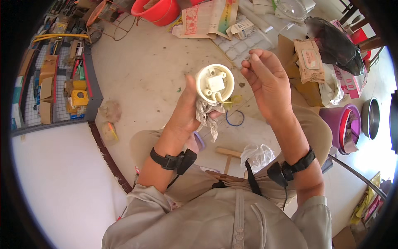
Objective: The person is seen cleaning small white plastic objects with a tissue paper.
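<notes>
My left hand (185,107) holds up a round cream plastic housing (215,83), its open face towards me. Inside its rim are a raised square block and several screw posts, with a notch at the lower edge. A crumpled, dirty grey rag (207,116) hangs below the housing, held in the same hand. To the right and apart from it, my right hand (269,82) has thumb and fingers pinched around a small greyish thing (247,58), too small to identify. A blue loop of cord (234,118) lies on the floor beneath.
Boxes and small goods fill a grey rack (93,90) at left, above a white panel (62,180). A red bucket (155,12) stands ahead. At right are a wet-wipes pack (309,60), a black plastic bag (335,43) and a purple bucket (334,121). A clear bag (258,157) lies near my legs.
</notes>
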`<act>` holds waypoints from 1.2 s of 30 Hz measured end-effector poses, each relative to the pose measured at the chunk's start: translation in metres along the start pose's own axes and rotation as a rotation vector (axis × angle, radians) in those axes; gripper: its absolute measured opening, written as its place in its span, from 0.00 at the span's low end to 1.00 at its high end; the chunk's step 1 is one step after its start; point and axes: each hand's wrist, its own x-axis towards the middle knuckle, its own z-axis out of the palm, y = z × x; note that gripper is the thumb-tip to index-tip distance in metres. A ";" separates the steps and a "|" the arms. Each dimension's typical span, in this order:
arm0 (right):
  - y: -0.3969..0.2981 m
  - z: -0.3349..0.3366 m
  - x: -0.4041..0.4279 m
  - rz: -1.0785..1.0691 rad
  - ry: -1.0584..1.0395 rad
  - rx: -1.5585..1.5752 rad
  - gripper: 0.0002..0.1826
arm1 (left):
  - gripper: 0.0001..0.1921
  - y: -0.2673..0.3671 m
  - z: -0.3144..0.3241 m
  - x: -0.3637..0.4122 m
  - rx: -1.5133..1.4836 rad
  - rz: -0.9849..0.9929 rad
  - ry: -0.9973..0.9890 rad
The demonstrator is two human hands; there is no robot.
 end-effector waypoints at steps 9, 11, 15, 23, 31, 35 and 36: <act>-0.007 0.012 -0.015 -0.261 -0.154 -0.535 0.05 | 0.42 0.000 -0.004 0.007 0.023 0.035 0.034; -0.005 0.013 -0.016 -0.412 -0.184 -0.748 0.04 | 0.41 -0.001 -0.003 0.007 0.062 0.046 0.047; -0.004 0.008 -0.017 -0.843 -0.403 -1.441 0.06 | 0.33 -0.003 -0.003 0.008 0.291 0.193 0.051; 0.003 0.000 -0.008 -0.118 -0.278 -0.895 0.14 | 0.31 -0.003 0.003 0.011 0.897 0.568 0.234; 0.004 -0.005 -0.002 0.237 -0.003 -0.251 0.13 | 0.35 0.008 0.004 0.004 1.511 0.842 0.376; 0.016 -0.001 -0.006 0.336 -0.128 -0.330 0.16 | 0.35 0.009 0.004 -0.001 1.548 0.831 0.393; 0.017 0.003 -0.008 0.299 -0.149 -0.395 0.16 | 0.35 0.010 0.005 -0.001 1.545 0.835 0.402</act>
